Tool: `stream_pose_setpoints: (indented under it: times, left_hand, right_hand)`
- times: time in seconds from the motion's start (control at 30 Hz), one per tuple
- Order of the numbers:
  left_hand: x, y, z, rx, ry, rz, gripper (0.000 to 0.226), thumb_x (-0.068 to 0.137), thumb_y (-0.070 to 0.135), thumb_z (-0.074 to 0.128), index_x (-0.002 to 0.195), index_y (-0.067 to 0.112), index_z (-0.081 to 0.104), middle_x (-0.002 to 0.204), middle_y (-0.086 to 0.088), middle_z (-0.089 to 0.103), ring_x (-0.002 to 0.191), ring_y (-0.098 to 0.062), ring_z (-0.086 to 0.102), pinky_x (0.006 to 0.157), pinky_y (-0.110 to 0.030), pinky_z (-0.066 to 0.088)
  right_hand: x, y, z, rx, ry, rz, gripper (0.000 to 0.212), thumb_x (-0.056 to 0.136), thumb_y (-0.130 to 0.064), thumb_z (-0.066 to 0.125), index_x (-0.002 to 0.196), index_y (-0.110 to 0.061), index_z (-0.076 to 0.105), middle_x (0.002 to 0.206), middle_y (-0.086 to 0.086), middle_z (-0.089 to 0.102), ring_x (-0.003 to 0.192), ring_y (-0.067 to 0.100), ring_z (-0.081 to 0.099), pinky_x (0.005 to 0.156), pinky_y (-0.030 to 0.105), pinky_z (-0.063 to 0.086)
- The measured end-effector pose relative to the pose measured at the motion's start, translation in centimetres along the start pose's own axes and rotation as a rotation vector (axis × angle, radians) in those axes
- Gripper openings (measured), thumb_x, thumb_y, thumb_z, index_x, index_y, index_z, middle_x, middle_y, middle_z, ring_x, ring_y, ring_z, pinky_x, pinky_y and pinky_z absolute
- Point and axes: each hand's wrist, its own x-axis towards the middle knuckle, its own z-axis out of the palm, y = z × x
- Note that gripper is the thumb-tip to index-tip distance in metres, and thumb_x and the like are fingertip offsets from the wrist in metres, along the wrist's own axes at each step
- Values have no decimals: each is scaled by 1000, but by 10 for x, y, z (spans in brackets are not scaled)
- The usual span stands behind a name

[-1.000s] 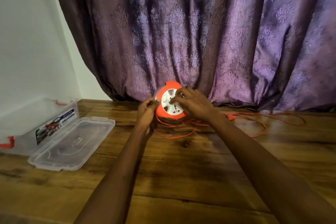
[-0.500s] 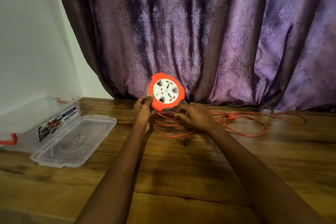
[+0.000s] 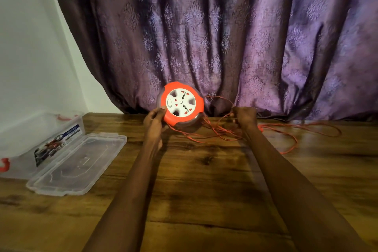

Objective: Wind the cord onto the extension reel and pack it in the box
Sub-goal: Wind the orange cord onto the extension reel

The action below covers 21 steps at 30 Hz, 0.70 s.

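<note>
Your left hand (image 3: pixel 154 121) grips the left rim of the round orange plastic extension reel (image 3: pixel 181 105), thumb on the front edge and fingers curled behind. You hold the reel raised off the brown wooden table (image 3: pixel 204 190), tilted so that its white socket face (image 3: pixel 180 102) looks toward you, in front of the purple patterned curtain (image 3: pixel 225 37) at the far side.

Your right hand (image 3: pixel 244 116) is to the right of the reel and apart from it, fingers curled around a strand of the thin orange cord (image 3: pixel 286 127). The strand rises from the reel's right edge in a loop and meets the hand; the exact grip between the fingertips is too small to judge.

Most of the cord is unwound. Several loops lie tangled on the table just below and between the two hands, and a long loop trails to the far right of the table.

The clear plastic storage box with red latches (image 3: pixel 41 135) stands open at the far left of the table, against the white wall (image 3: pixel 30 47). Its clear plastic lid (image 3: pixel 77 163) lies flat on the table just beside it, on its right. The box is well apart from the reel.
</note>
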Motion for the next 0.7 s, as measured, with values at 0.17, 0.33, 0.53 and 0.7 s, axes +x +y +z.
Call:
stream_pose_setpoints:
  times: [0.17, 0.33, 0.53, 0.7]
  left_hand:
    - [-4, 0, 2, 7, -4, -7, 8, 94, 17, 67, 86, 17, 66, 97, -11, 70, 98, -27, 61, 71, -34, 55]
    - [-6, 6, 1, -13, 0, -22, 4, 93, 19, 69, 92, 15, 67, 109, -16, 71, 100, -27, 64, 77, -39, 58]
    - [-7, 11, -1, 19, 11, -58, 38, 92, 23, 69, 124, 3, 65, 124, -19, 70, 107, -28, 66, 86, -45, 55]
    - [-12, 16, -1, -16, 6, -76, 38, 93, 20, 67, 125, 1, 65, 124, -21, 69, 97, -25, 66, 63, -30, 58]
  right_hand:
    - [-13, 10, 5, -199, -317, -90, 33, 94, -25, 63, 64, -12, 62, 42, -4, 57, 29, 7, 39, 32, 12, 26]
    - [-38, 11, 32, -194, -550, -176, 23, 89, -11, 69, 69, -6, 62, 50, 3, 56, 34, 5, 45, 36, 14, 35]
    - [-52, 14, 53, -822, -425, -471, 30, 83, -50, 65, 84, -20, 68, 70, -2, 74, 64, 12, 68, 59, 25, 43]
    - [-43, -2, 77, -358, -273, -208, 23, 91, -8, 48, 77, -7, 66, 66, 19, 69, 54, 28, 66, 53, 36, 57]
